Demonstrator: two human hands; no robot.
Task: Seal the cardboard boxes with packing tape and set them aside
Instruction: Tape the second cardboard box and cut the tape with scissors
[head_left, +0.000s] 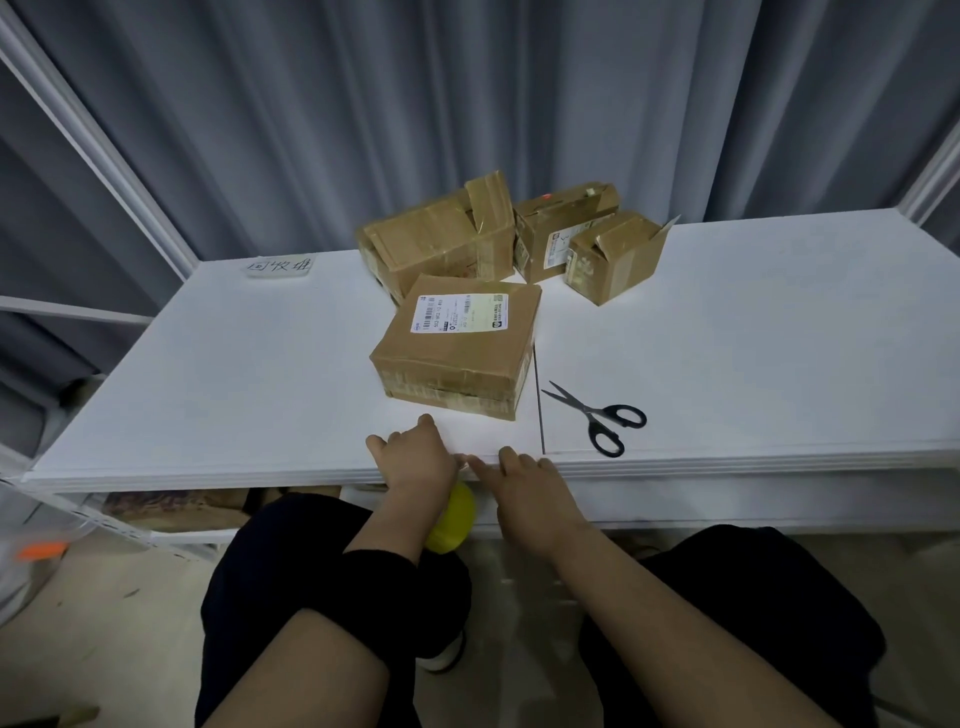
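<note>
The step in hand looked to be freeing the tape's end. The left hand (413, 457) was curled round the yellow tape roll (456, 517) at the front edge of the white table (208, 364), and the right hand (524, 491) reached across with its fingertips at the roll (whether they pinched the loose end could not be told). To do it well, the roll should be held steady while the end is peeled square. The tape should be drawn long enough to cross the seam and lap down both sides, and kept taut so it does not fold on itself. The scissors (597, 415) lay near for the cut. The nearest box (457, 345) sat on the table just beyond the hands, closed and brown, with a white shipping label on top and old tape banding its front. Three more boxes (441, 239) stood behind it, at least two with flaps lifted.
</note>
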